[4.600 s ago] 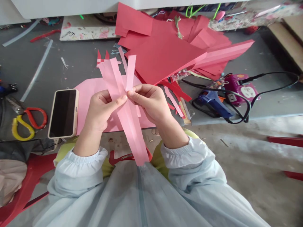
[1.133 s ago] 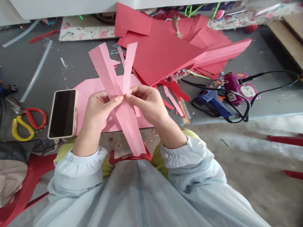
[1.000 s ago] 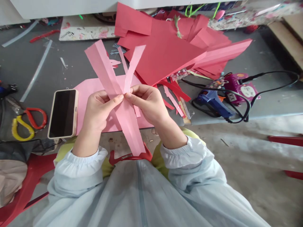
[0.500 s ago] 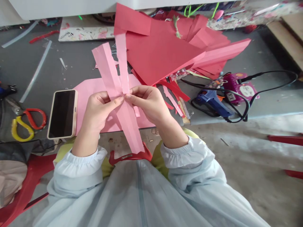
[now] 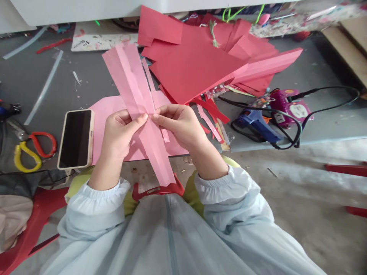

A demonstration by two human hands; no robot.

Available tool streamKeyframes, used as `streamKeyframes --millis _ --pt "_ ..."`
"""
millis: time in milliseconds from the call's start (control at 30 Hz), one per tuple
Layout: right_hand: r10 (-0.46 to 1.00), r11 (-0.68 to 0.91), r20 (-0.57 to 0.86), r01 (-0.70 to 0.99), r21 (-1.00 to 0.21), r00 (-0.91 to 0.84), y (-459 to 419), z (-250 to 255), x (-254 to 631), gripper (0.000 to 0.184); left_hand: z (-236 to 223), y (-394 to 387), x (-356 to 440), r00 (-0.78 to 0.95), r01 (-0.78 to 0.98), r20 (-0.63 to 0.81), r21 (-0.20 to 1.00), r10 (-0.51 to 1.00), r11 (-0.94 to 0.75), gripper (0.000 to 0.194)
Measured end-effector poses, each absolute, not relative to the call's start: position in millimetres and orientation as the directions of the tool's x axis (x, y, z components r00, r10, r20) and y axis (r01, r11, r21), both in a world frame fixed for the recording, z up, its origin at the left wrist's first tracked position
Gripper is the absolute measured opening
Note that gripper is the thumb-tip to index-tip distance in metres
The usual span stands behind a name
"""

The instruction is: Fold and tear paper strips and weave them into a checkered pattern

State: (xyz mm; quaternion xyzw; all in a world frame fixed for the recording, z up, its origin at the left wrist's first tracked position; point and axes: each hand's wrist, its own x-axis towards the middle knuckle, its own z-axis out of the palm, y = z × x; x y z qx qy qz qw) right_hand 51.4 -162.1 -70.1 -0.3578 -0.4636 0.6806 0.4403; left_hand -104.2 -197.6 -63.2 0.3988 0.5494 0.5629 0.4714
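Observation:
I hold a bunch of long pink paper strips (image 5: pixel 134 86) upright above the edge of a grey table (image 5: pixel 57 91). My left hand (image 5: pixel 119 131) pinches the strips at their middle with thumb and fingers. My right hand (image 5: pixel 179 124) pinches them at the same spot from the right. The strips' upper ends lie close together and lean left; their lower ends hang down to my lap. A pink paper sheet (image 5: pixel 107 110) lies on the table under my hands.
A smartphone (image 5: pixel 76 138) lies left of my hands, with red and yellow scissors (image 5: pixel 34 149) further left. A heap of red paper (image 5: pixel 200 61) covers the table's middle. A blue glue gun (image 5: pixel 258 124) with a black cable and a purple box (image 5: pixel 291 107) sit at the right.
The strips were fanned in a V a second ago. The right-hand strip has swung left, and the upper ends now lie gathered together. Both hands stay at the same pinch point.

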Motion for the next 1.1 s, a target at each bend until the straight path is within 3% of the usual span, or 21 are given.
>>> streamKeyframes --millis 200,400,733,1100 --pt "0.933 -0.169 -0.061 -0.280 -0.945 -0.355 -161.6 -72.1 51.4 0.038 -63.4 -198.7 -106.8 -0.177 -0.120 -0.086 0.991 0.981 0.065 0.022" --pt "0.933 -0.128 -0.036 -0.237 -0.963 -0.358 -161.8 -73.1 52.4 0.037 -63.9 -199.1 -106.4 -0.229 -0.094 -0.140 0.988 0.963 0.122 0.028" --pt "0.939 -0.131 -0.018 -0.308 -0.942 -0.343 -163.0 -76.0 47.7 0.043 -64.5 -199.7 -101.6 -0.233 -0.122 -0.081 0.991 0.969 0.053 0.018" --pt "0.932 -0.174 -0.056 -0.308 -0.935 -0.357 -161.2 -75.6 48.8 0.039 -58.0 -199.0 -103.8 -0.192 -0.142 -0.127 0.985 0.973 0.101 0.020"
